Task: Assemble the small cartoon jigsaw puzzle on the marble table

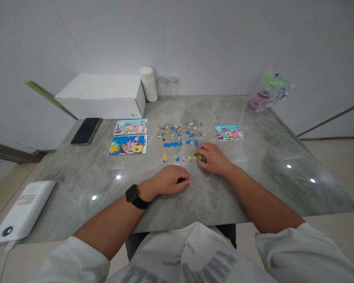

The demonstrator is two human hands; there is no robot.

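Observation:
My right hand [214, 158] rests on the table with its fingers bent around a small yellow-green jigsaw piece [200, 157], at the right end of a short row of loose pieces. In that row lie a blue piece [177, 159], a pink piece [184, 158] and a yellow piece joined to blue [165, 157]. My left hand [171, 180] lies nearer to me, loosely curled on its side, with nothing visible in it. Beyond the row are a joined blue strip [173, 144] and a scattered group of pieces [176, 128].
Two cartoon picture cards [131, 127] lie at left, and another picture card [230, 133] at right. A phone [86, 131], white box [100, 98], white bottle [149, 84], two clear jars and a plastic-wrapped item [267, 92] stand around the back. A white power bank [25, 210] sits front left.

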